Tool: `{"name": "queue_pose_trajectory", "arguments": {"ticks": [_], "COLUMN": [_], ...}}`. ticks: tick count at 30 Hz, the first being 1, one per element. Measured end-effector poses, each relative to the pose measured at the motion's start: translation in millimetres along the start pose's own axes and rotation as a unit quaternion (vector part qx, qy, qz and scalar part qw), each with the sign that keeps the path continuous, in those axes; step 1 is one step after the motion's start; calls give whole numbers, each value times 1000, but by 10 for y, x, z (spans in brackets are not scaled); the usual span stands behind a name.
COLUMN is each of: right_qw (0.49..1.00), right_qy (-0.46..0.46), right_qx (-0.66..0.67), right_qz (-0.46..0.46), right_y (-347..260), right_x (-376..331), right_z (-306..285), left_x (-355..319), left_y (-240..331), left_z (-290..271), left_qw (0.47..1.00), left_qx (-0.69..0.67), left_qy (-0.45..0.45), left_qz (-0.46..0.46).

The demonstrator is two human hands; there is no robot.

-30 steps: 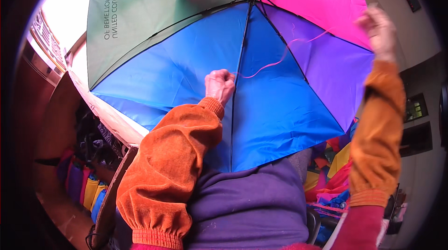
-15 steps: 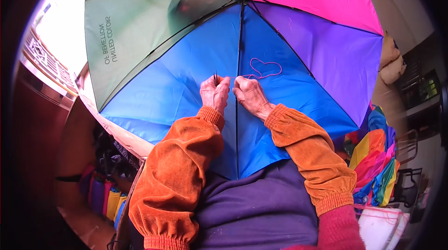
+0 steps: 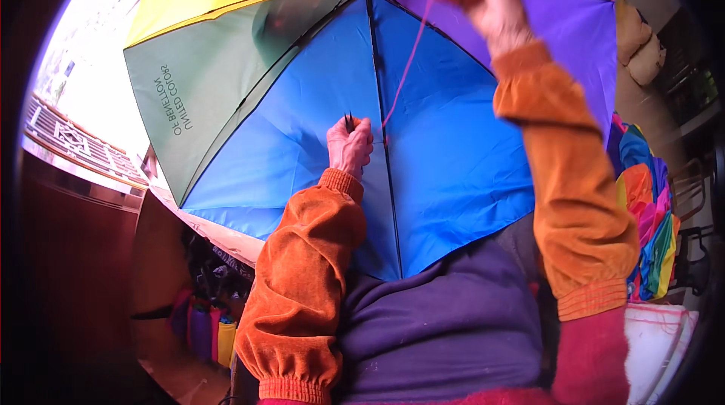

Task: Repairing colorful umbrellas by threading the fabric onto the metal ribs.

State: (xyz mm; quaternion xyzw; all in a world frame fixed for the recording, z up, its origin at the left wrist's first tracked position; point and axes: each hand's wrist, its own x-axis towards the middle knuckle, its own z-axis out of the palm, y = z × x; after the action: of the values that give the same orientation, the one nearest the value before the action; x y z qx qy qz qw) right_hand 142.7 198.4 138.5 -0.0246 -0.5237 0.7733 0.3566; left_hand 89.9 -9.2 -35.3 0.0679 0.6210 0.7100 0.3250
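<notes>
An open rainbow-coloured umbrella (image 3: 461,140) is spread before me with its ribs showing, the blue panels nearest. At the middle rib (image 3: 392,212), my left hand (image 3: 350,152) is closed around a small dark two-pointed tool (image 3: 348,121), which looks like thread snips; its fingertips are beside the rib. My right hand (image 3: 487,1), blurred, is raised over the purple and pink panels. Its fingers are pinched on a pink thread (image 3: 410,61) that runs taut down to the rib by my left fingers. Whether a needle is in the right fingers cannot be made out.
Several rainbow umbrellas lie heaped (image 3: 653,216) at the right, above a white sheet-like bundle (image 3: 657,348). Rolled coloured umbrellas (image 3: 204,333) stand low on the left. Pale pink material (image 3: 219,230) shows under the umbrella's left edge. A railing (image 3: 83,144) is at the far left.
My right hand has moved up and right from beside the left hand, drawing the looped pink thread straight. The left hand stays closed near the rib; the umbrella has shifted slightly in view.
</notes>
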Motion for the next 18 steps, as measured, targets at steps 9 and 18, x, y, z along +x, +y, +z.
{"name": "queue_pose_trajectory", "arguments": {"ticks": [9,18], "right_qw": [976,959], "right_qy": [-51,-101], "right_qx": [-51,-174], "right_qz": [-206,-197], "right_y": [-860,-895], "right_x": [444,410], "right_z": [468,747], "left_x": [67,36], "left_y": [-57,-57], "left_z": [-132,-202], "left_qw": [979,990], "left_qx": [194,63], "left_qy": [-69,-126], "left_qz": [7,-6]}}
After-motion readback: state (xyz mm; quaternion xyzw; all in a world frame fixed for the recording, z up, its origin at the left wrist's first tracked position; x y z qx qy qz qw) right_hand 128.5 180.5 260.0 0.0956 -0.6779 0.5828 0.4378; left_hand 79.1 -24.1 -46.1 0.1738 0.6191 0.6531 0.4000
